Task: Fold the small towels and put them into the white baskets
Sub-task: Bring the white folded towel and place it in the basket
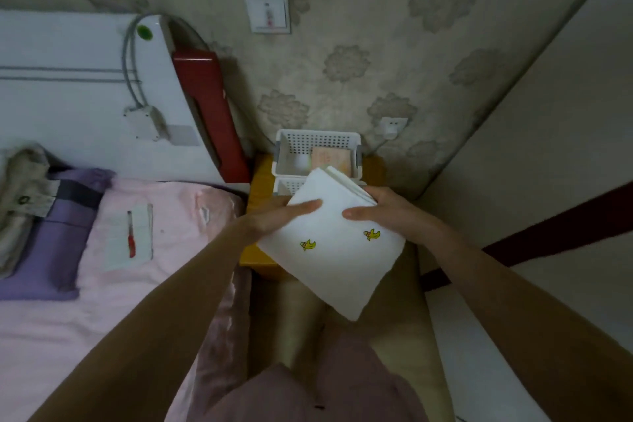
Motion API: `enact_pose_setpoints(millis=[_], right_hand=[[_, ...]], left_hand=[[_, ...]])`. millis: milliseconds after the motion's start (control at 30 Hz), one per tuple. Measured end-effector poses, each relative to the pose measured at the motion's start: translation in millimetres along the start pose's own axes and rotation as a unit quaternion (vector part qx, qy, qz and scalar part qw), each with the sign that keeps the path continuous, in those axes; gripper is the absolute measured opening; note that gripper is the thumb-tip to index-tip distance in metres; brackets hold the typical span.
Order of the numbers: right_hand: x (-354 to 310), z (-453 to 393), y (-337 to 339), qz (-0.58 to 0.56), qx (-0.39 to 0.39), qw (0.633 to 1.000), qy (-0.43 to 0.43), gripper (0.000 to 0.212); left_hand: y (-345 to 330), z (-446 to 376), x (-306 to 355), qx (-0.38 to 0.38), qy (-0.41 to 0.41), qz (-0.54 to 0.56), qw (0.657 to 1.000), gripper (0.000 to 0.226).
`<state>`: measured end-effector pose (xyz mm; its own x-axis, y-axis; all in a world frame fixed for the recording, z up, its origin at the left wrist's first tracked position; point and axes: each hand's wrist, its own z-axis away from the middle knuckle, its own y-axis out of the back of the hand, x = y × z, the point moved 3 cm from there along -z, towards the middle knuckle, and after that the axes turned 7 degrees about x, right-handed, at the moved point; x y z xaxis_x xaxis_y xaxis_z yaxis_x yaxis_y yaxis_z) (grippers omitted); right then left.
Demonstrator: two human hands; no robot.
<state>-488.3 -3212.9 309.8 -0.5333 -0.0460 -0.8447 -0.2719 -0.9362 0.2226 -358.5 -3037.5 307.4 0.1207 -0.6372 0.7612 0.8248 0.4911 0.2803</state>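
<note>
Hands, left and right, grip a folded white towel bearing 2 banana prints, no writing.

Ahead of me the wall is papered in beige with raised cloud-like flowers. A white switch plate sits high on it, and a white socket lower down. In the corner below stands a small yellow desk. A white headboard with a red side panel rises off to the left, above a bed under a pink cover and a purple pillow. The light is dim.
</note>
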Motion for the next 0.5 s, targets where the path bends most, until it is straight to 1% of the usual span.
enact_pose_setpoints(millis=[100,167,200,233,267,333,400,433,500], right_hand=[[-6.6,-47.5,13.0,0.003,-0.035,0.999,-0.038,0.036],[-4.0,-75.1,19.7,-0.004,-0.043,0.996,-0.083,0.032],[1.9,-87.6,22.5,-0.025,-0.042,0.993,-0.11,0.03],[10.5,-97.7,25.0,-0.07,-0.033,0.987,-0.141,0.033],[20.9,-105.5,26.5,-0.139,-0.014,0.974,-0.18,0.039],[46.9,-114.1,25.7,-0.282,0.037,0.928,-0.241,0.054],[74.5,-119.2,17.3,-0.347,0.067,0.893,-0.279,0.066],[86.1,-121.3,11.1,-0.36,0.076,0.882,-0.296,0.066],[102.5,-128.2,-4.3,-0.379,0.085,0.866,-0.315,0.051]], left_hand=[[5.4,-35.1,3.7,0.001,0.024,0.029,0.999,0.032],[8.4,-57.9,0.3,0.011,0.051,0.058,0.997,0.031],[9.6,-67.9,-2.9,0.019,0.069,0.067,0.995,0.032],[10.4,-78.4,-7.4,0.029,0.088,0.077,0.993,0.031],[11.1,-88.1,-12.2,0.041,0.103,0.09,0.99,0.027],[11.7,-108.3,-22.9,0.075,0.124,0.112,0.983,0.021],[10.4,-128.8,-34.7,0.104,0.138,0.116,0.978,0.022],[7.3,-139.3,-41.9,0.106,0.145,0.124,0.976,0.022],[-0.6,-157.8,-54.3,0.097,0.153,0.132,0.974,0.019]])
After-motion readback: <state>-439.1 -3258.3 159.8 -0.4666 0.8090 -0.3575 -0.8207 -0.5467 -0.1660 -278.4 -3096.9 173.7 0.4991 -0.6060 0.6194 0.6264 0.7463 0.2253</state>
